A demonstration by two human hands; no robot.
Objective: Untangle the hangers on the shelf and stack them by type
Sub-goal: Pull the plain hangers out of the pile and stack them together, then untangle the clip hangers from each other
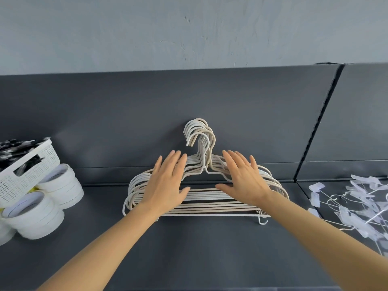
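Observation:
A stack of several cream and white coated hangers (210, 203) lies flat on the dark grey shelf (189, 248), hooks pointing up against the back panel. My left hand (168, 181) rests flat on the stack's left shoulder, fingers spread. My right hand (244, 178) lies flat on the right shoulder, fingers apart. Neither hand grips anything. At the right edge lies a tangled pile of wire hangers with clear plastic clips (357, 204).
Stacks of white tape rolls (42, 206) stand at the left, with a white perforated basket (25, 164) tilted on top of them. A vertical slotted divider (315, 131) splits the back panel at the right.

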